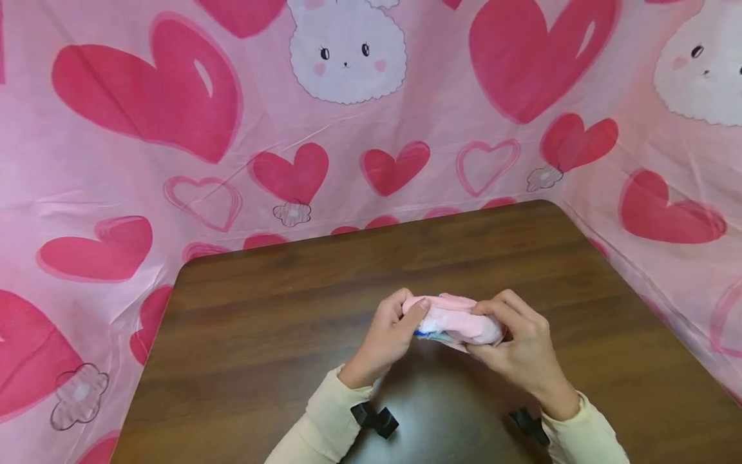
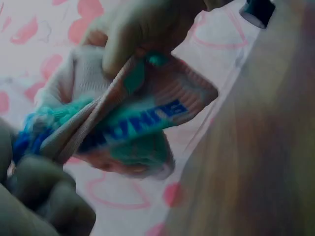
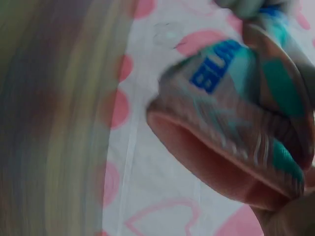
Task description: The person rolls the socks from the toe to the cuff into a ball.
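Both hands hold a bunched pink sock [image 1: 460,322] above the table. My left hand [image 1: 390,338] pinches its left end, with the thumb on top. On the other end, my right hand [image 1: 524,341] grips with curled fingers above and the thumb below. In the left wrist view the sock [image 2: 133,123] shows teal patches, blue letters and loose blue and teal threads near the left fingers. Its ribbed cuff [image 3: 221,157] gapes in the right wrist view, next to the right hand. Folds hide part of the fabric, and I cannot tell whether a second sock is inside.
A dark wood-grain table [image 1: 261,335] lies under the hands. Pink cloth [image 1: 348,129] with hearts and bunny faces hangs behind it and at the sides. A black wrist mount [image 1: 375,420] is on the left sleeve, and another black mount [image 1: 529,425] on the right.
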A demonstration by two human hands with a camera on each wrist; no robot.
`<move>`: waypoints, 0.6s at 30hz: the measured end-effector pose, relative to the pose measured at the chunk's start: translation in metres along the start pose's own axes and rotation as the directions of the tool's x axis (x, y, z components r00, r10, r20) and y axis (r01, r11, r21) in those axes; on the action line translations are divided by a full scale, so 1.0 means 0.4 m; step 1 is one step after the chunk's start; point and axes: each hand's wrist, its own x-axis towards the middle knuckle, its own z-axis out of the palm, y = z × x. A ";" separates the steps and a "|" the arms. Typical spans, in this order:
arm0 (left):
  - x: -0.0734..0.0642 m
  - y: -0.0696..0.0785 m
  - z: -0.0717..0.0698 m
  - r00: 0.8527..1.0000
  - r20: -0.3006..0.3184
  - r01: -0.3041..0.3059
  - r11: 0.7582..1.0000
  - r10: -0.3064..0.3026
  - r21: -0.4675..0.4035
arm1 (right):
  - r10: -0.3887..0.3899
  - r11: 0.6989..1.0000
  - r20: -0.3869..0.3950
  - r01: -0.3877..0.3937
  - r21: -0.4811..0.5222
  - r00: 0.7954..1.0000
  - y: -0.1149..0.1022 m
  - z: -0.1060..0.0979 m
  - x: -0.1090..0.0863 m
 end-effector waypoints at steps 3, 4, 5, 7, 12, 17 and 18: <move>0.022 -0.009 0.011 0.998 -0.060 0.012 1.000 -0.011 0.016 | 0.043 0.976 0.033 -0.049 0.211 0.999 -0.003 -0.004 -0.004; 0.031 -0.015 0.013 0.997 -0.068 0.021 1.000 -0.020 0.012 | 0.067 0.953 0.038 -0.075 0.292 0.997 -0.003 -0.002 -0.008; 0.038 -0.019 0.014 0.997 -0.074 0.033 0.999 -0.032 0.007 | 0.096 0.923 0.037 -0.103 0.372 0.995 -0.002 0.002 -0.012; 0.049 -0.025 0.016 0.994 -0.071 0.083 0.996 -0.086 -0.043 | 0.158 0.840 0.016 -0.142 0.524 0.987 -0.001 0.013 -0.024; 0.067 -0.028 0.020 0.954 0.031 0.298 0.930 -0.298 -0.215 | 0.271 0.550 -0.079 -0.087 0.831 0.959 -0.016 0.048 -0.047; 0.062 -0.028 0.035 0.925 0.164 0.378 0.857 -0.342 -0.350 | 0.348 0.152 -0.054 0.001 0.988 0.936 -0.058 0.070 -0.034; 0.058 -0.030 0.039 0.918 0.197 0.394 0.838 -0.344 -0.378 | 0.379 0.074 -0.041 0.014 0.997 0.925 -0.067 0.073 -0.028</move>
